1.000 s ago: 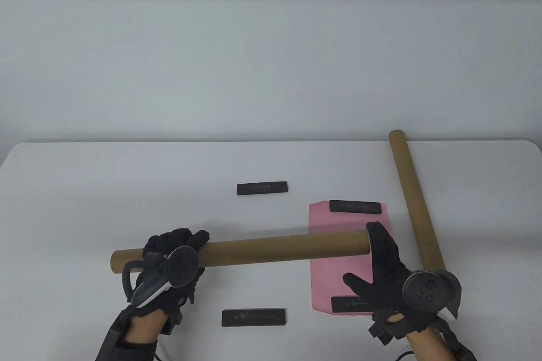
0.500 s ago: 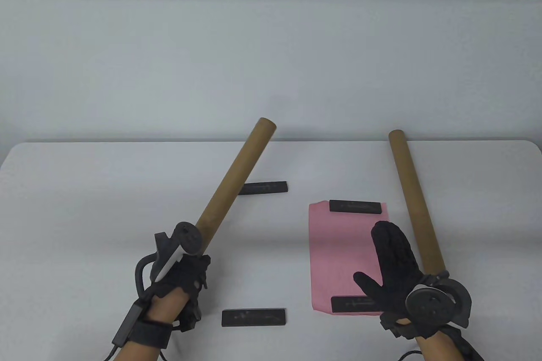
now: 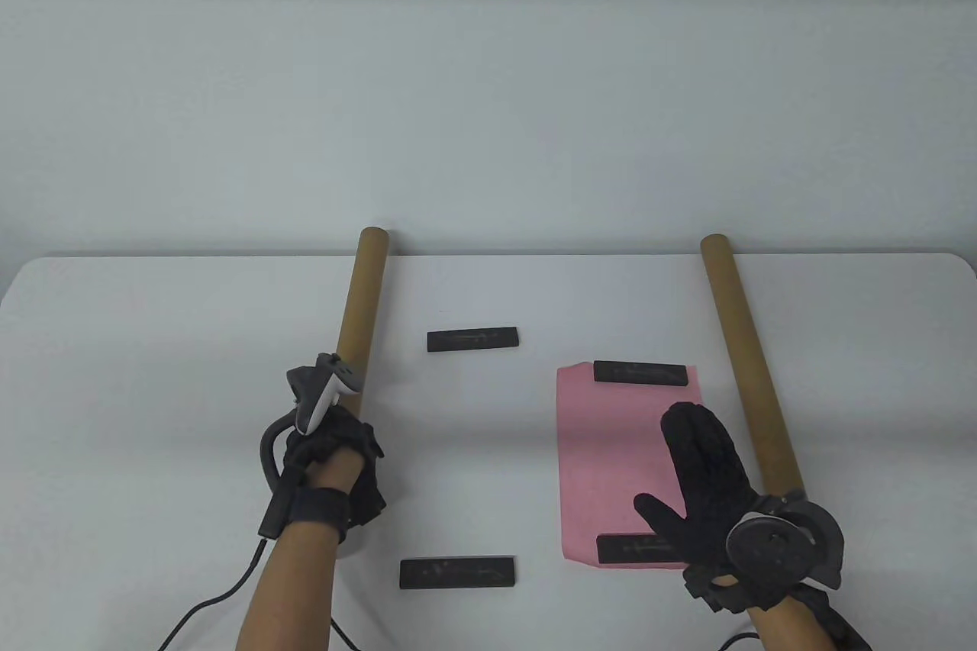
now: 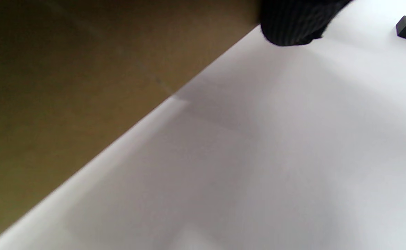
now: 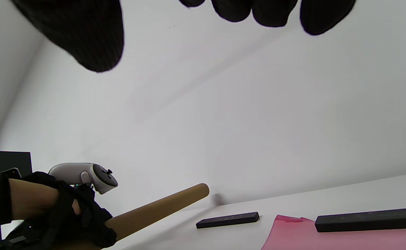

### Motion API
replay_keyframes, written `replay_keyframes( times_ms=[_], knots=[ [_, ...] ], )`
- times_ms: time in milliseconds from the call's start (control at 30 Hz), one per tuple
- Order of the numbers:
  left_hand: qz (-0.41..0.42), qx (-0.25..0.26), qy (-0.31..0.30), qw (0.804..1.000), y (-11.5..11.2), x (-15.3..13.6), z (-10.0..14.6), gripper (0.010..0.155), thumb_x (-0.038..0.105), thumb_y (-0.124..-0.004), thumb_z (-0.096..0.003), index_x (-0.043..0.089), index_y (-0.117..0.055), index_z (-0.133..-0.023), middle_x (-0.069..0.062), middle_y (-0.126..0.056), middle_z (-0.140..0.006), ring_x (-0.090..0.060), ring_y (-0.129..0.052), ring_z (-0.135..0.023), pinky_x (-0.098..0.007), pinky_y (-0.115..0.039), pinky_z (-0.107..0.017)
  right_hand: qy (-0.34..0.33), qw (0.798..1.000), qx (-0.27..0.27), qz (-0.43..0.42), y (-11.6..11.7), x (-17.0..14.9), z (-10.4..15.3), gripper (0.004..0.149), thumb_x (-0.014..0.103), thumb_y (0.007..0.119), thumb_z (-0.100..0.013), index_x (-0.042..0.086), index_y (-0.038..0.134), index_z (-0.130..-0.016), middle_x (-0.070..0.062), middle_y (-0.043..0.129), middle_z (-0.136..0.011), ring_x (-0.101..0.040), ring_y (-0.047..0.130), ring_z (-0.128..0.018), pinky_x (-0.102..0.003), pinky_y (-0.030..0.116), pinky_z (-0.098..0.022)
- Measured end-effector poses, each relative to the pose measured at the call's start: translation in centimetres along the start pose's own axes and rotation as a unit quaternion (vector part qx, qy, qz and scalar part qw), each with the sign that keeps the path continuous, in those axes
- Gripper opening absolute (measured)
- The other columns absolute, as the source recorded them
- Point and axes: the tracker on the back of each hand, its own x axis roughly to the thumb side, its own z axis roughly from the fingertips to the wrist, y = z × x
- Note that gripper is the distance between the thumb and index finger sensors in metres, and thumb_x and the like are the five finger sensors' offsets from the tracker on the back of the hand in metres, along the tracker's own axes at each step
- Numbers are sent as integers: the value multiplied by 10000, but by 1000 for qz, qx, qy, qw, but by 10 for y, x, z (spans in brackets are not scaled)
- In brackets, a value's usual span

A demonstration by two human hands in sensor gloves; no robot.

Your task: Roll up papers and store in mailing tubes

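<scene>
Mailing tube (image 3: 357, 315), brown cardboard: our left hand (image 3: 330, 452) grips its near end, and the tube now points toward twelve o'clock, swung there from lying crosswise a second ago. Our right hand (image 3: 698, 472) has left the tube and rests open-fingered over the pink paper (image 3: 603, 445), at three o'clock. A second tube (image 3: 748, 361) lies farther right on the table (image 3: 153, 346). Judging by this, the pink paper comes next.

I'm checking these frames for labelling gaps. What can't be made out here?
- Left tube: near end hidden by the left hand in the table view; whether paper is inside cannot be told.
- Right tube: near end hidden behind the right hand.
- Left wrist view: blurred; only a brown tube side shows.
- Markings on the black bars: too small.
</scene>
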Motion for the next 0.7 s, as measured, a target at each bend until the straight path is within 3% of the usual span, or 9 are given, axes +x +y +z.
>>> replay_keyframes(
  times_ms=[233, 700],
  knots=[
    [2, -17, 4, 1000, 0, 19, -8, 894, 570, -679, -437, 155, -151, -1026, -160, -545, -993, -302, -829, -812, -426, -785, -598, -5, 1000, 5, -3, 0, 3, -1, 948, 507, 793, -509, 12, 285, -1138, -305, 299, -1155, -628, 410, -1034, -742, 506, -680],
    [-27, -14, 32, 999, -5, 29, -23, 892, 572, -657, -433, 159, -129, -1020, -157, -503, -1008, -322, -790, -828, -432, -751, -604, -8, 1000, 0, -2, 1, 6, -1, 936, 510, 787, -511, 17, 299, -1140, -295, 316, -1159, -616, 420, -1040, -737, 511, -686]
  ],
)
